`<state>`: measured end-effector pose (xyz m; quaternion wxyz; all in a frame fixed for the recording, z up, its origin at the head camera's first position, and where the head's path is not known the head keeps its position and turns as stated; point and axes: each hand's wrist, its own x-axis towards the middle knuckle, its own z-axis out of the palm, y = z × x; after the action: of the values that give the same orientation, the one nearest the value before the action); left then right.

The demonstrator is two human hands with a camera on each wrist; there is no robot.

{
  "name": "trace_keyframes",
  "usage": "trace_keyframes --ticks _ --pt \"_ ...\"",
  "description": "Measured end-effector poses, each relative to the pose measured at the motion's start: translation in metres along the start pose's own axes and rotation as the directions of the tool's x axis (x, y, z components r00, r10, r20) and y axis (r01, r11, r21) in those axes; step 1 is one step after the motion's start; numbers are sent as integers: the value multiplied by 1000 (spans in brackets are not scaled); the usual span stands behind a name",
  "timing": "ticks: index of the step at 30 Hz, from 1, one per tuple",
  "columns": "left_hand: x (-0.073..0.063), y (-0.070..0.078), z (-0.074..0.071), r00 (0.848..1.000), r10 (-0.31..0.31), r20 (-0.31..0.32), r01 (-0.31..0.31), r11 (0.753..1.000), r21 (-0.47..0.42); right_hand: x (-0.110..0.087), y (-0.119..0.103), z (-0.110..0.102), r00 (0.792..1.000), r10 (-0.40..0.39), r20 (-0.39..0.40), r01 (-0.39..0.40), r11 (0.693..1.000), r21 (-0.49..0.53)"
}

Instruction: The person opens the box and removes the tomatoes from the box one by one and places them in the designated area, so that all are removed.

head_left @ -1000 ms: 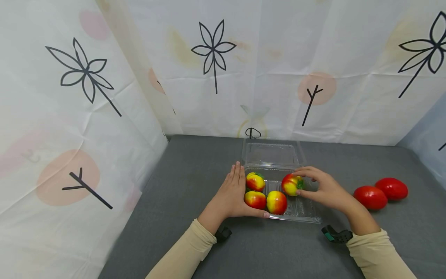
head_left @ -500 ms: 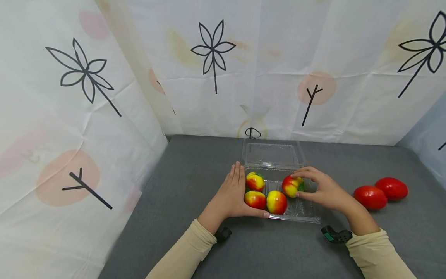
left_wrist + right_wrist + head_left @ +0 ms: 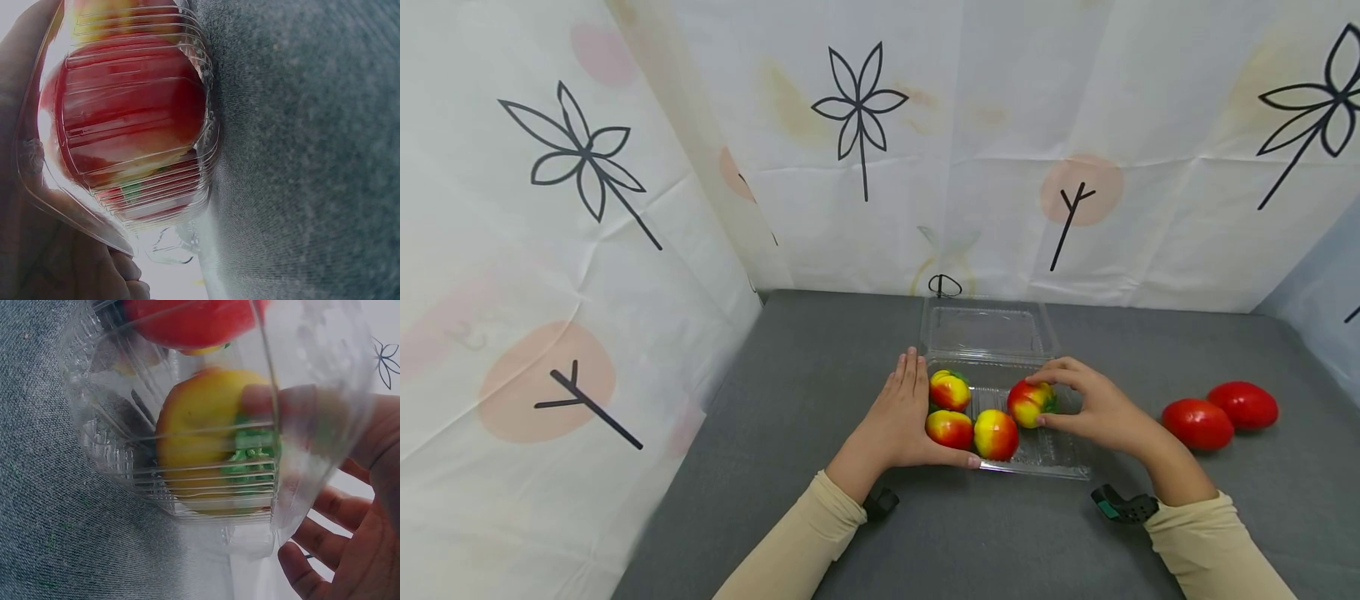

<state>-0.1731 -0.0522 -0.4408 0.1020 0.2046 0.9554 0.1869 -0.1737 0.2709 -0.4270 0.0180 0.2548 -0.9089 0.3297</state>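
Note:
A clear plastic clamshell container (image 3: 1048, 462) stands on the grey table with its lid (image 3: 988, 329) folded back. In it, three red-and-yellow fruits sit at the left: a back one (image 3: 950, 391), a front-left one (image 3: 949, 431) and a front-middle one (image 3: 996, 435). My left hand (image 3: 895, 425) rests along the container's left side, fingers straight, thumb on the front rim. My right hand (image 3: 1097, 408) pinches another red-and-yellow fruit (image 3: 1028, 403) between thumb and fingers, inside the container's right half. Through the clear wall, the right wrist view shows this fruit's green leafy top (image 3: 253, 453).
Two plain red oval fruits, a nearer one (image 3: 1197, 425) and a farther one (image 3: 1243, 406), lie on the table (image 3: 835, 350) to the right of the container. A white cloth (image 3: 1000, 208) with printed plants hangs behind the table's back edge.
The fruit in my right hand has shifted slightly toward me and turned a little, its green top now facing more to the right. My left hand and the container have stayed put.

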Motion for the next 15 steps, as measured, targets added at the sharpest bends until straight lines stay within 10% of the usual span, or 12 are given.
trace_keyframes --ticks 15 --pt "1 0 1 1000 1 -4 -1 1000 2 0 -4 -3 1000 6 25 -7 1000 10"
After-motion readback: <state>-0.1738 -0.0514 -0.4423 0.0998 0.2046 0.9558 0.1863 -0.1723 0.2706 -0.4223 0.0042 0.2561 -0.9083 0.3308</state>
